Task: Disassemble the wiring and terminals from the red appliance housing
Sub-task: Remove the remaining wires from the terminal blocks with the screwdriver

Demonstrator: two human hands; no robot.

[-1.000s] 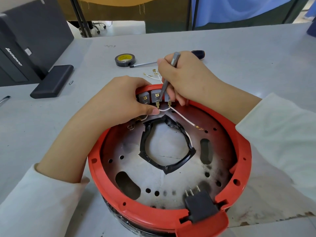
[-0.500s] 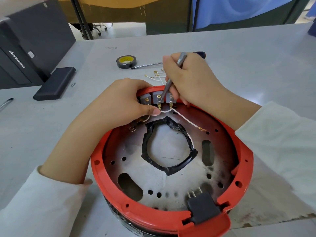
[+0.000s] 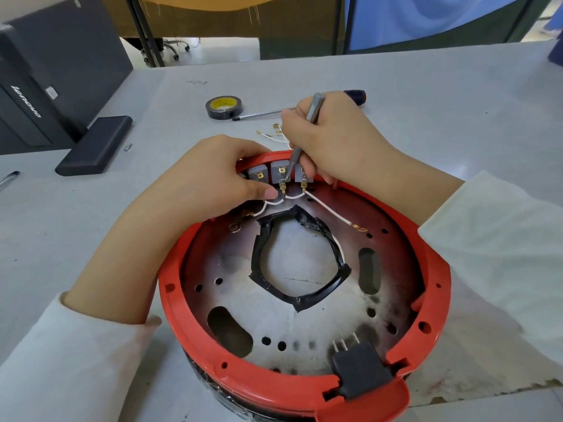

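The round red appliance housing lies open side up on the table, with a holed metal plate inside. At its far rim stand three grey switch blocks with brass terminals and white wires. My left hand grips the far rim, its thumb pressing the wire beside the middle terminal. My right hand holds a thin grey tool like a pen, tip at the middle block's terminal. One wire ends free in a ring lug.
Loose white wires lie on the table behind the housing. A tape roll, a pen, a dark-handled screwdriver, a black block and a computer case stand farther back. A black plug socket sits at the near rim.
The tool tip has stayed at the terminals with only small shifts. Both hands keep their hold. The view has moved slightly.
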